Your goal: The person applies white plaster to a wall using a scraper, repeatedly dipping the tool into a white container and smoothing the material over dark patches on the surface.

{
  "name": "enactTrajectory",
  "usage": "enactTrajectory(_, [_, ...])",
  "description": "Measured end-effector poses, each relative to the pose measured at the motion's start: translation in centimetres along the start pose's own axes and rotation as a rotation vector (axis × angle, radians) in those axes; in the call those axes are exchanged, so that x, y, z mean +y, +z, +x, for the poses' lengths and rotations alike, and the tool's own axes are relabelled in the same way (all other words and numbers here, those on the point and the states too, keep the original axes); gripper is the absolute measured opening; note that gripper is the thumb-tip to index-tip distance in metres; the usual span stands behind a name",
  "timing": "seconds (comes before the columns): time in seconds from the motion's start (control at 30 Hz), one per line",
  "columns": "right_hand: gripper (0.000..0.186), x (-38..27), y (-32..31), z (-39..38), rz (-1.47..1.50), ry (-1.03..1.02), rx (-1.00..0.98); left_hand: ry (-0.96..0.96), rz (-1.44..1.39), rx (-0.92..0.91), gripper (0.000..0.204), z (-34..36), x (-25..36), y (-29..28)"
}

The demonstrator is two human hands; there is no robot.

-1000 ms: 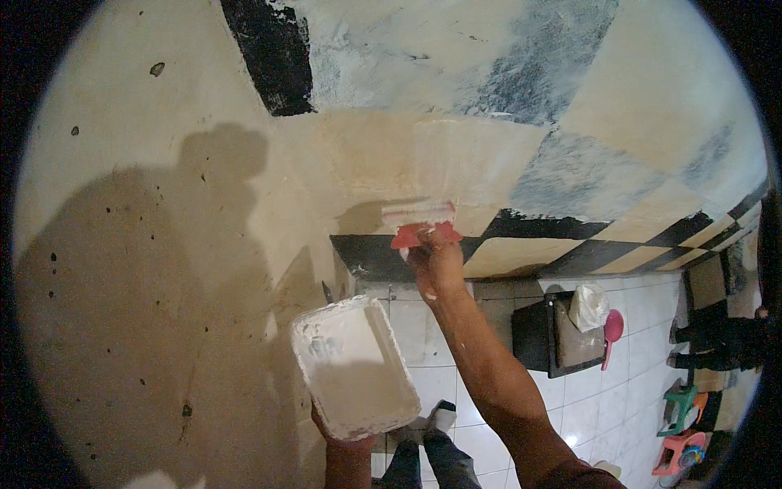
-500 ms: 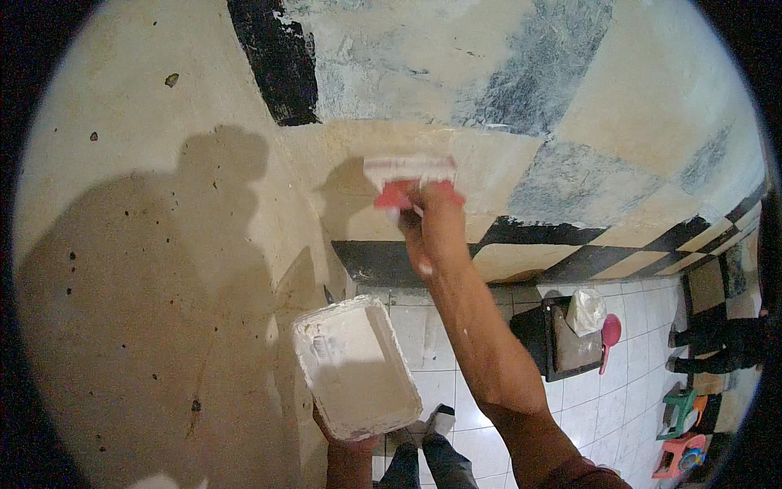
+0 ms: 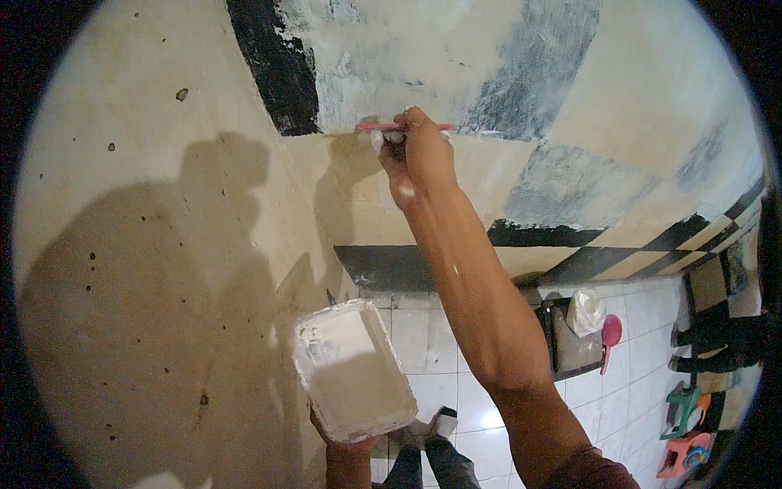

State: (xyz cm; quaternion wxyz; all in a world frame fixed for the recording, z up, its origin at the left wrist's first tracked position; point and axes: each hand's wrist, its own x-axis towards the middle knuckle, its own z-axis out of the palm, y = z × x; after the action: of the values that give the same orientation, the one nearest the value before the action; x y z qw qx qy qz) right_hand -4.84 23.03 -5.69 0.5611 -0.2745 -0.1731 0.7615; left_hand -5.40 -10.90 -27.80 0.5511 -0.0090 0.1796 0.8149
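My right hand is closed around a pink putty spreader, reached out to the wall ahead. The spreader shows nearly edge-on, a thin line at the seam between a pale tan square and a whitened patch above it. White smears mark the fingers and wrist. Low on the left, my left hand grips the lower end of a rectangular tub from beneath, most of its fingers hidden. White putty coats the inside and the crusted rim. A dark pointed tip sticks out past the tub's far rim.
The checkered wall carries black, tan and whitened patches. A pitted tan wall adjoins at left. On the tiled floor stand a dark box with a white bag, a pink dipper and small stools. Someone's dark-clothed legs show far right.
My right hand has moved up the wall with the spreader. Its pale blade faced me before; now the spreader appears nearly edge-on. The tub has hardly shifted.
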Motion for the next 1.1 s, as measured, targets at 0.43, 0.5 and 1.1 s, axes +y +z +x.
enactTrajectory(0.43, [0.018,6.6,-23.7,0.6,-0.189,0.062,-0.052,-0.023,0.015,-0.032,0.059,0.0,-1.0,-0.9])
enactTrajectory(0.5, [0.014,4.4,-21.7,2.9,-0.240,-0.018,0.073,-0.040,0.012,-0.048,0.059,0.2,-1.4,-0.7])
enactTrajectory(1.1, [0.046,-5.4,-16.0,-18.8,-0.379,-0.103,0.110,-0.072,-0.003,0.082,0.061,4.1,-4.7,8.4])
